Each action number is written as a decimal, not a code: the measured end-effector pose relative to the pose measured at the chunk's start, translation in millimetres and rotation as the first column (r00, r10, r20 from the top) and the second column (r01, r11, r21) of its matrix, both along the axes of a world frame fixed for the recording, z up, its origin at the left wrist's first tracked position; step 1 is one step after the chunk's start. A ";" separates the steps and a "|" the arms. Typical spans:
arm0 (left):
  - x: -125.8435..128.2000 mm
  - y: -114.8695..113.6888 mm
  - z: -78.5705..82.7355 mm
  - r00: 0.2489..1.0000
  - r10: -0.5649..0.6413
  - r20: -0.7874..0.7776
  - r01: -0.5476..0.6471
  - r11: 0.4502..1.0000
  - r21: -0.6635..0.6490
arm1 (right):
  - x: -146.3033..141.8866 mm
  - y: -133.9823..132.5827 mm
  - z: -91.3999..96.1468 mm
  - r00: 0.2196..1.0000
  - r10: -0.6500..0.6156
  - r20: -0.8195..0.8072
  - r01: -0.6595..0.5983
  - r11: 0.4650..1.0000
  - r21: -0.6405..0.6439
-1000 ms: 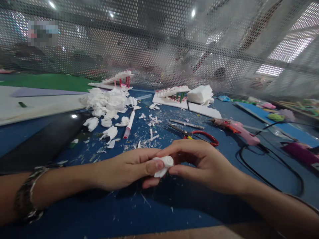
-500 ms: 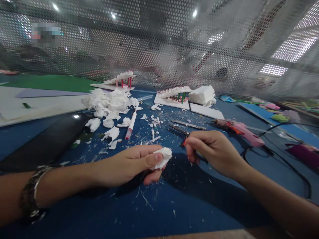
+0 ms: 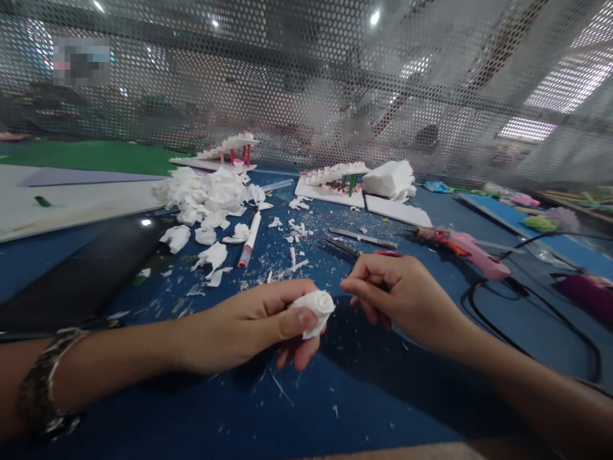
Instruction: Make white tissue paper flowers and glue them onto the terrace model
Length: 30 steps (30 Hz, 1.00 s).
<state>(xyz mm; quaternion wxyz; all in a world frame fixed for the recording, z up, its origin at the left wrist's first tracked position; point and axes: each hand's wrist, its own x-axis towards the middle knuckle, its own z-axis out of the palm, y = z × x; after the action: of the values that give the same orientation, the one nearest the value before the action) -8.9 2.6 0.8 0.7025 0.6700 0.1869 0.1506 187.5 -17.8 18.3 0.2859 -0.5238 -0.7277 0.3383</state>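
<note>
My left hand (image 3: 258, 326) is closed around a rolled white tissue paper (image 3: 318, 310), pinching it between thumb and fingers. The roll's spiral end shows towards the right, like a rosebud. Just right of it hovers my right hand (image 3: 397, 291), thumb and fingertips pinched together; whether something tiny is between them I cannot make out. Behind the right hand lie scissors (image 3: 342, 247), their handles partly hidden by it. A slim metal craft knife (image 3: 363, 238) rests beyond them on the blue table (image 3: 230, 409).
Crumpled white tissue (image 3: 205, 198) is heaped at the back left, with a marker (image 3: 249, 239) beside it. A pink glue gun (image 3: 472, 252) and its cable lie right. Two small stair models (image 3: 330, 185) (image 3: 234, 153), a tissue stack (image 3: 390, 179) and a dark flat panel (image 3: 86, 275) stand around.
My right hand has shifted slightly, its fingertips drawing in towards the roll. My left hand has turned the tissue roll so more of its spiral end shows. The view has shifted a little.
</note>
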 end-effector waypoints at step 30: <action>2.8 3.7 -8.9 0.984 0.172 -0.042 -0.150 0.937 0.316 | -4.1 -2.7 -3.5 0.999 -0.049 0.003 0.049 0.998 0.051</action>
<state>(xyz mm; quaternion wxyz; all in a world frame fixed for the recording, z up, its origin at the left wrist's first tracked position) -6.0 6.2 -8.1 0.5664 0.7596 0.2393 0.2120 183.4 -20.6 14.7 0.3058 -0.5347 -0.7235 0.3116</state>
